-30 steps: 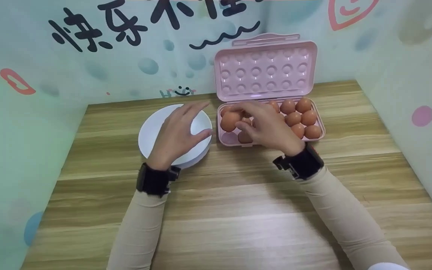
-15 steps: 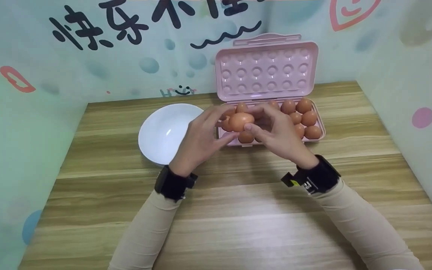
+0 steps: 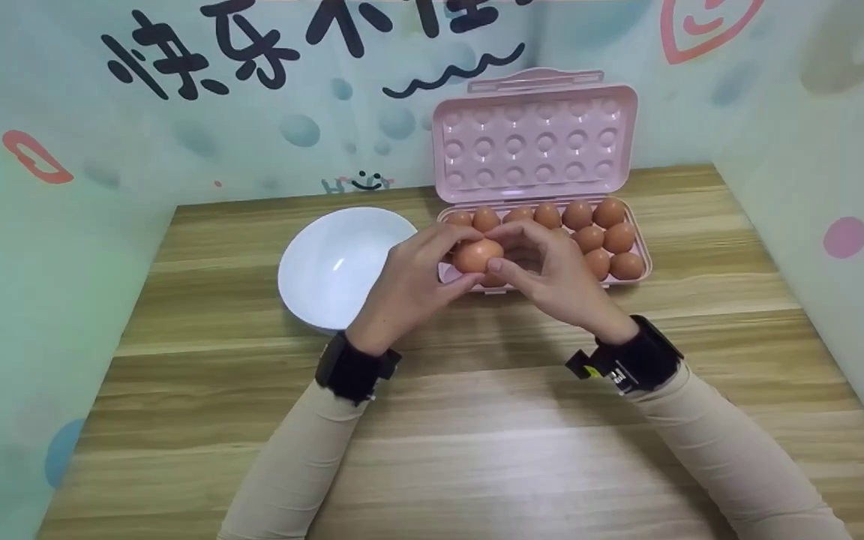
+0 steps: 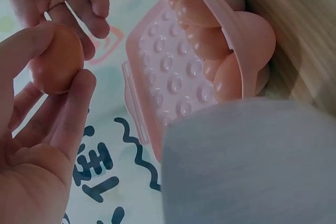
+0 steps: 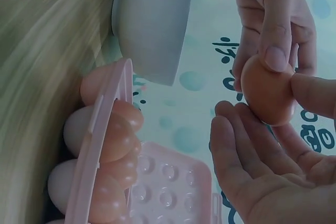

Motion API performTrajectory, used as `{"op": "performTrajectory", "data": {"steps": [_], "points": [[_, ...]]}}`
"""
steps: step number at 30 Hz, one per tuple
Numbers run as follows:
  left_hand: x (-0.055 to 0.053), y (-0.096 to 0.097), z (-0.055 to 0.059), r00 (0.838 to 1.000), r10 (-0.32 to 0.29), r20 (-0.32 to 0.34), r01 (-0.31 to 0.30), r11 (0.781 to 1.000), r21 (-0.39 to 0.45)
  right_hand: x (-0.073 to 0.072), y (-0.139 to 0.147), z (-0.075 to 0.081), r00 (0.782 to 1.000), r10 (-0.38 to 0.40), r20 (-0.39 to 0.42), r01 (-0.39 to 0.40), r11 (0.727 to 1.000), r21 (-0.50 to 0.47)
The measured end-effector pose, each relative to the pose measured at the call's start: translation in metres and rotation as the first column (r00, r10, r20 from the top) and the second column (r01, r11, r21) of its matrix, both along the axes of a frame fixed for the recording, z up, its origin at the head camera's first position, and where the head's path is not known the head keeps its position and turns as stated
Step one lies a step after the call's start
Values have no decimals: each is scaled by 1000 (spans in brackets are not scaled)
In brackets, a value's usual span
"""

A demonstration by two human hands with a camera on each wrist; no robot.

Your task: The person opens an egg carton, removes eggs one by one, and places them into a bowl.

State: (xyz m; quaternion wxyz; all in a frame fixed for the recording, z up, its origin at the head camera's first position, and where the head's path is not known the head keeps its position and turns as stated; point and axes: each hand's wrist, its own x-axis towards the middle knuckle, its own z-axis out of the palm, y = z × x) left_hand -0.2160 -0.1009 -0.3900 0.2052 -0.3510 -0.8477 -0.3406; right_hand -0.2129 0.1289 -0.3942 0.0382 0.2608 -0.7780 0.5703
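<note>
A brown egg is held in the air between both hands, in front of the left end of a pink egg carton. My left hand grips one end of it, thumb on the near side and fingers behind. The right hand pinches the other end with thumb and fingertips. In the left wrist view the egg shows a smooth shell, and the right wrist view shows both thumbs pressing against it. Several more brown eggs sit in the carton, some hidden behind the hands.
Left of the carton stands a white bowl, partly covered by the left hand. The carton's dimpled lid leans open against the patterned backdrop. Everything stands on a wood-grain table with side walls left and right.
The left hand has moved right from over the bowl and taken hold of the egg. The right hand has brought the egg slightly nearer the body, from above the carton, and the egg now lies sideways.
</note>
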Motion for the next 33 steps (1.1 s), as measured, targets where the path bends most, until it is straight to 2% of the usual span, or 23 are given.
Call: {"op": "performTrajectory", "data": {"steps": [4,7,9,12,15,17,22,26,29,33], "points": [[0,-7,5,1000,14,27,-13,999,-29,0,4,2,997,-30,-67,33,999,39],[0,-14,12,997,35,66,-33,999,-43,0,10,3,982,-66,-179,87,990,112],[-1,-22,16,995,47,83,-43,998,-50,0,14,3,957,-82,-279,135,975,178],[-1,-38,22,993,64,101,-58,996,-66,-1,21,-2,900,-76,-429,204,944,261],[-4,-55,26,990,89,107,-79,992,-95,-1,29,-7,864,-38,-501,228,919,323],[-5,-67,28,987,111,120,-97,989,-114,-1,33,-8,852,-15,-524,232,907,351],[-11,-91,29,973,160,165,-129,975,-182,0,43,-7,848,-1,-530,250,883,397],[-17,-104,30,967,172,190,-123,961,-246,0,49,-8,843,-9,-537,277,864,420],[-22,-114,30,963,174,205,-112,952,-285,-1,53,-11,849,-7,-529,283,850,443],[-27,-127,29,940,215,264,-117,932,-343,-1,57,-15,861,-2,-508,282,833,475]]}}
